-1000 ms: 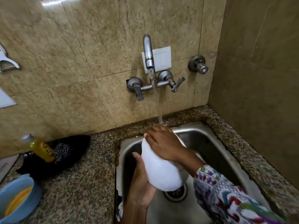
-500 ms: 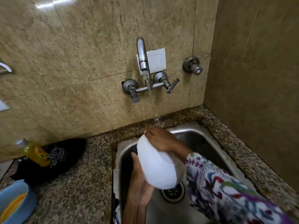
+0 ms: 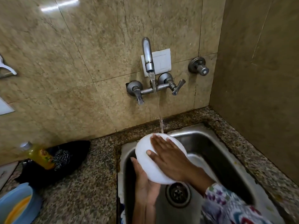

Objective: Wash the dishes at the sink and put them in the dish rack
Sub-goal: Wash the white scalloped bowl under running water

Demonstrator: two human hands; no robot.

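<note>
A round white plate is held tilted over the steel sink, its top edge under the water stream from the wall tap. My left hand holds the plate from below at its lower left edge, thumb up along the rim, fingers hidden behind it. My right hand lies flat on the plate's face with straight, spread fingers. A second white dish shows partly in the basin behind my right wrist. No dish rack is in view.
The drain sits just below the plate. On the granite counter at left lie a yellow liquid bottle, a black cloth with a steel scrubber and a blue tub. Tiled walls close in behind and on the right.
My right hand left the plate's top edge and now lies flat across its face. The plate has turned to show more of its round surface. My left hand stays underneath.
</note>
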